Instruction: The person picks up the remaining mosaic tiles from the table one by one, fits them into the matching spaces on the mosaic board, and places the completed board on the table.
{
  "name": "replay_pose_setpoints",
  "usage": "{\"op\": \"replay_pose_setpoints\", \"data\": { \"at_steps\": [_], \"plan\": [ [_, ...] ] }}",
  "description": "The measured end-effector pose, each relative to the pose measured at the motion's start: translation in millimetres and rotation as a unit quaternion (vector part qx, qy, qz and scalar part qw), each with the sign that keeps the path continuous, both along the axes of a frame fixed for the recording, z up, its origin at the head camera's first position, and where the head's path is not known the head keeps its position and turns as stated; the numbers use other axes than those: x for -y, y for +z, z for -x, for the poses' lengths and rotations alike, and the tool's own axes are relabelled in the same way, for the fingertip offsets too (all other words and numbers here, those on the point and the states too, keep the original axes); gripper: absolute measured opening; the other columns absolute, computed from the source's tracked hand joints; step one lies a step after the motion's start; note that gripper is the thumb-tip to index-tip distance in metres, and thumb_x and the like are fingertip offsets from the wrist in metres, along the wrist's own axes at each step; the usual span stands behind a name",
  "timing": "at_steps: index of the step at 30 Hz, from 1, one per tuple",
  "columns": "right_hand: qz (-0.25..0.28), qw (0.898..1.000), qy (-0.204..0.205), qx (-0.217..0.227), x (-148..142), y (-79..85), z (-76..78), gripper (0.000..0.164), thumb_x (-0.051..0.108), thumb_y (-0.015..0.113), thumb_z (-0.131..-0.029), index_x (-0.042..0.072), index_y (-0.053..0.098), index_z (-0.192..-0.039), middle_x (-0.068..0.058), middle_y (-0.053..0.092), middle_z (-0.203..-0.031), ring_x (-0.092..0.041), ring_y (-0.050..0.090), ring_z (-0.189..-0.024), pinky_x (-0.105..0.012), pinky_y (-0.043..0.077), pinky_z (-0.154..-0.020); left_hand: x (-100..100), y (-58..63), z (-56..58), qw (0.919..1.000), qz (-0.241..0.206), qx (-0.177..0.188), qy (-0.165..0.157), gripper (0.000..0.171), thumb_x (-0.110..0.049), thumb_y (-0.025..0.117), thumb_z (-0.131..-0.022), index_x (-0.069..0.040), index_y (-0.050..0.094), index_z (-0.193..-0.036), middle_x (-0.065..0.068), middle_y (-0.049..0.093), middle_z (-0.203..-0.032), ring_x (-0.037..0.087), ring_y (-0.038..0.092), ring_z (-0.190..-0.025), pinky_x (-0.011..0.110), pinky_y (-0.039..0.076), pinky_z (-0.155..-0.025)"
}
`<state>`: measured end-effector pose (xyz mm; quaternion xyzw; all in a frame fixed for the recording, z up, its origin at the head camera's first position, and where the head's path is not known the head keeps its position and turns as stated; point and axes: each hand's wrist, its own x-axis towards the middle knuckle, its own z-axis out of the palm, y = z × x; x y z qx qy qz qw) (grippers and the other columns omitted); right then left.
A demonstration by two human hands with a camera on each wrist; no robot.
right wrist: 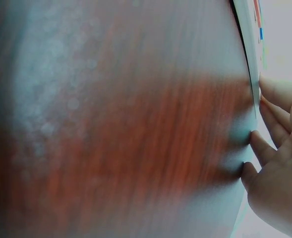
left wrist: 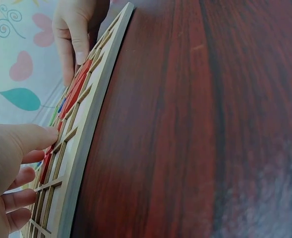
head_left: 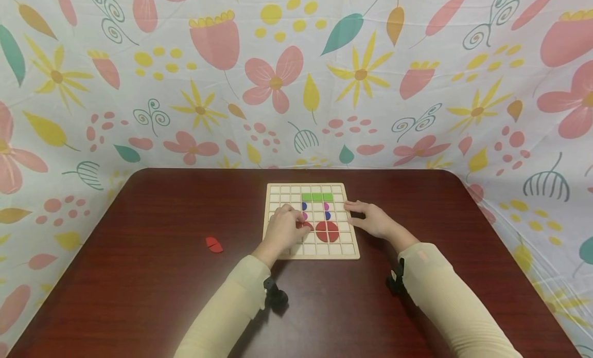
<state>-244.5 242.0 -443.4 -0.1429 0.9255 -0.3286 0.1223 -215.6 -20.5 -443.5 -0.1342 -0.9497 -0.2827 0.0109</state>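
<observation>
A square wooden grid board (head_left: 311, 255) lies on the table, with white cells and coloured flat pieces set in it. My left hand (head_left: 283, 228) reaches over its left half, thumb and index finger pinching at a red quarter-circle piece (head_left: 308, 226), which the hand partly hides. In the left wrist view, the left thumb (left wrist: 36, 137) sits right at the red pieces, other fingers loosely bent. A full red disc (head_left: 327, 231) of quarter pieces fills cells to the right. My right hand (head_left: 373, 220) rests at the board's right edge with fingers extended.
Green squares (head_left: 317, 197) form a row near the board's far side, with small blue and pink half-circles (head_left: 326, 207) below. Two loose red quarter pieces (head_left: 214, 244) lie on the dark table (head_left: 153, 275) to the left. A floral cloth (head_left: 278, 142) hangs behind.
</observation>
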Motion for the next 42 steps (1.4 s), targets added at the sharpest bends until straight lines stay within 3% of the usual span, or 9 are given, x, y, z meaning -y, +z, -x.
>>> {"op": "replay_pose_setpoints", "data": {
  "at_steps": [7, 18, 33, 42],
  "plan": [
    [0.000, 1.000, -0.001, -0.004, -1, 0.8, -0.8, 0.051, 0.019, 0.061, -0.092, 0.005, 0.046, -0.139, -0.017, 0.038, -0.148, -0.041, 0.019, -0.142, -0.057, 0.022, -0.112, 4, 0.6, -0.8, 0.9998, 0.008, -0.016, -0.005, 0.023, -0.029, 0.073, -0.080, -0.013, 0.072, -0.097, 0.001, 0.057, -0.096, 0.019, 0.051, -0.094, 0.034, 0.043, -0.083],
    [-0.002, 1.000, -0.004, -0.003, 0, 0.0, -1.5, 0.052, 0.019, 0.061, -0.092, 0.006, 0.044, -0.140, -0.016, 0.038, -0.148, -0.041, 0.019, -0.142, -0.057, 0.024, -0.111, 15, 2.2, -5.6, 0.9986, -0.026, -0.030, -0.035, 0.022, -0.025, 0.069, -0.083, -0.010, 0.072, -0.098, 0.008, 0.063, -0.107, 0.026, 0.057, -0.102, 0.040, 0.045, -0.091],
    [-0.003, 1.000, -0.005, -0.001, 0, -1.9, -1.3, 0.053, 0.020, 0.062, -0.091, 0.006, 0.045, -0.140, -0.017, 0.038, -0.148, -0.042, 0.019, -0.142, -0.058, 0.024, -0.111, 39, 1.0, -13.7, 0.9968, -0.066, -0.035, -0.028, 0.019, -0.025, 0.067, -0.084, -0.009, 0.071, -0.095, 0.004, 0.065, -0.101, 0.021, 0.061, -0.093, 0.036, 0.050, -0.084],
    [-0.007, 1.000, 0.004, -0.006, -2, -1.3, -1.4, 0.053, 0.020, 0.061, -0.092, 0.006, 0.044, -0.140, -0.017, 0.038, -0.148, -0.042, 0.019, -0.141, -0.058, 0.024, -0.110, 54, 4.8, -14.6, 0.9966, -0.069, -0.041, -0.022, 0.013, -0.017, 0.062, -0.087, -0.010, 0.072, -0.093, 0.006, 0.067, -0.102, 0.019, 0.061, -0.089, 0.036, 0.050, -0.082]
  ]
}}
